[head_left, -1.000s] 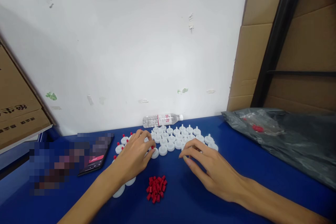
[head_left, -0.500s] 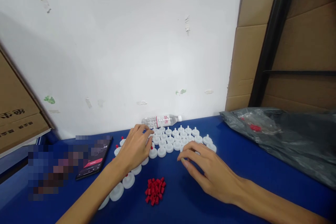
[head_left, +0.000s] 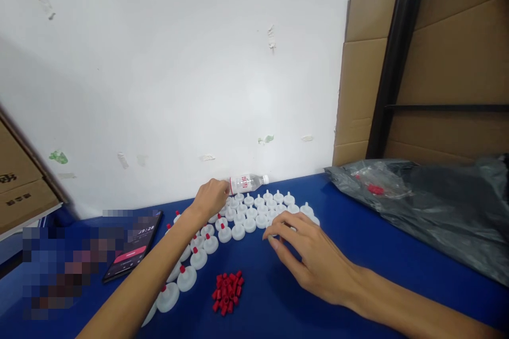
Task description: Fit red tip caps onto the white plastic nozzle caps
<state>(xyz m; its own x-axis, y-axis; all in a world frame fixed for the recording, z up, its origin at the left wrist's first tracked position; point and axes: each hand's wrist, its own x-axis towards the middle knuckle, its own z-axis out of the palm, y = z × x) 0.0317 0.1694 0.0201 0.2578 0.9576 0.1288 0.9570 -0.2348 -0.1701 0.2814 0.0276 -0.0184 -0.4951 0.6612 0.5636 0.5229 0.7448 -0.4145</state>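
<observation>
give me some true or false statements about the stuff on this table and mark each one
1. Loose red caps lie piled on the blue table. True.
2. The bottle stands upright. False: it lies on its side.
3. A phone lies left of that pile. True.
4. All the white pieces wear red caps. False: several have bare spouts.
5. The left hand is nearer the bottle than the right hand. True.
</observation>
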